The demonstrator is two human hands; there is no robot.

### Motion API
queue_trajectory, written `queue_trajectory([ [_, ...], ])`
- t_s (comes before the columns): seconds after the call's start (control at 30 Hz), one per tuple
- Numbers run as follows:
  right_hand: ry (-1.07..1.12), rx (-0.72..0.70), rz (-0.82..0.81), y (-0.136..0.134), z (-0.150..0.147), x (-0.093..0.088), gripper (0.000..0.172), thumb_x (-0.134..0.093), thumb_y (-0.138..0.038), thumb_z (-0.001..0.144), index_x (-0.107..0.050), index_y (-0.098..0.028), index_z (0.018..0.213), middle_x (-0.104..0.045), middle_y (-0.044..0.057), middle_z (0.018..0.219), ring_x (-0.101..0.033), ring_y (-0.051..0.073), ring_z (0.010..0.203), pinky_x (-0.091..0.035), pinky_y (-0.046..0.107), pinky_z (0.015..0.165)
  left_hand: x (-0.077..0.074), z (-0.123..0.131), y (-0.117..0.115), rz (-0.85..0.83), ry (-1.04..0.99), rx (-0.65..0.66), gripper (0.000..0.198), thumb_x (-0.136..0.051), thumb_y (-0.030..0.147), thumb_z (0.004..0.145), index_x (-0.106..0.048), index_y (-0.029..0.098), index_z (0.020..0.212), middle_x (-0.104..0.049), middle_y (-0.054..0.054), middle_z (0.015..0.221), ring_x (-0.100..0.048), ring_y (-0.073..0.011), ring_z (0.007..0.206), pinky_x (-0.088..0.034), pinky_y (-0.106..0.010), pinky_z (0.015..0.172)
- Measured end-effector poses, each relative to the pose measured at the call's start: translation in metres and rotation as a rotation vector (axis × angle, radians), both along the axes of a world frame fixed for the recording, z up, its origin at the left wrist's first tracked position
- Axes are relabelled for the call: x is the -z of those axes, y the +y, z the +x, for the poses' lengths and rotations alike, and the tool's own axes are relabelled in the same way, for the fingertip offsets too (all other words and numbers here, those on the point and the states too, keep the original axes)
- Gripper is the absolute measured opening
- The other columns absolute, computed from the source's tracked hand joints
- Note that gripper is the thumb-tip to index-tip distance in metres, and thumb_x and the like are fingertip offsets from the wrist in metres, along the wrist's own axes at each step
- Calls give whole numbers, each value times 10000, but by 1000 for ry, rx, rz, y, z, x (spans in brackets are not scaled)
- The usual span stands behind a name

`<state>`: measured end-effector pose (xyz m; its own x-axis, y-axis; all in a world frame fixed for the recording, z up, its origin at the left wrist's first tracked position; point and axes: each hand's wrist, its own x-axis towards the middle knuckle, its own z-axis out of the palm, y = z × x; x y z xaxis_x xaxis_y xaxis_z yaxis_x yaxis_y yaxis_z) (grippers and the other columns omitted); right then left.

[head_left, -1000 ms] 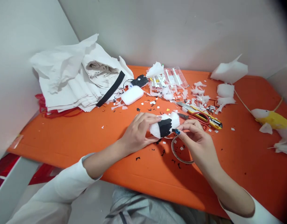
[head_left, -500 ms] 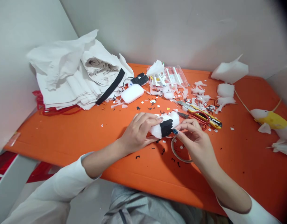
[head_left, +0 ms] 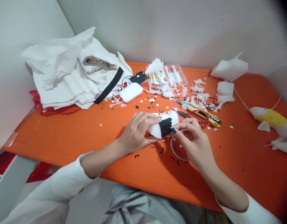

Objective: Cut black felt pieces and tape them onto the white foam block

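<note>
My left hand is closed around the left end of a white foam figure, thumb below and fingers on top. Overlapping black paper pieces cover the figure's middle. At its right side, my right hand pinches the lower edge of the black pieces between thumb and fingers; whatever small bit lies in the pinch is hidden. Under the right hand a roll of tape lies flat on the table. Red-handled scissors and a yellow utility knife lie just beyond it.
On the orange table, a stack of white sheets with a black strip stands at left. A white foam block, a marker case and scraps lie behind my hands. A yellow-and-white foam fish is at right.
The view has shifted very slightly. Both hands keep nearly the same hold on the foam figure, with the right fingertips still at the black pieces.
</note>
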<state>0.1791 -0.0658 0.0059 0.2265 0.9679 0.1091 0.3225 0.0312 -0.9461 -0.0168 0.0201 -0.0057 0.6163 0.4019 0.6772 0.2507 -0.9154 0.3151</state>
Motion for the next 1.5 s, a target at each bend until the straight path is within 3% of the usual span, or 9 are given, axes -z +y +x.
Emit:
queue_trajectory([
  [0.43, 144, -34, -41, 0, 1, 2, 56, -648, -281, 859, -676, -243, 830, -478, 13, 936, -507, 158, 896, -431, 291, 778, -2, -1, -2, -54, 5, -5, 525, -728, 365, 796, -484, 157, 1212, -628, -163, 1096, -605, -253, 979, -490, -391, 832],
  [0.87, 172, -68, -64, 0, 5, -2, 62, -657, -295, 851, -683, -251, 817, -491, 10, 916, -508, 148, 832, -426, 266, 700, -2, -1, -2, -66, 3, -8, 512, -721, 370, 804, -480, 178, 1213, -630, -137, 1101, -612, -238, 986, -497, -378, 832],
  [1.27, 133, -50, -10, 1, 1, 0, 41, -642, -252, 859, -669, -239, 831, -474, 13, 923, -516, 155, 869, -448, 279, 744, -1, -1, -2, -51, -2, -1, 512, -727, 388, 797, -493, 171, 1198, -636, -139, 1099, -615, -234, 966, -490, -367, 812],
  [1.5, 127, -46, 35, 0, -3, 3, 99, -627, -217, 864, -582, -219, 775, -493, 11, 875, -519, 145, 805, -463, 277, 725, 2, -2, -4, -56, -7, -32, 538, -743, 404, 775, -501, 184, 1202, -646, -128, 1097, -631, -243, 959, -474, -377, 820],
])
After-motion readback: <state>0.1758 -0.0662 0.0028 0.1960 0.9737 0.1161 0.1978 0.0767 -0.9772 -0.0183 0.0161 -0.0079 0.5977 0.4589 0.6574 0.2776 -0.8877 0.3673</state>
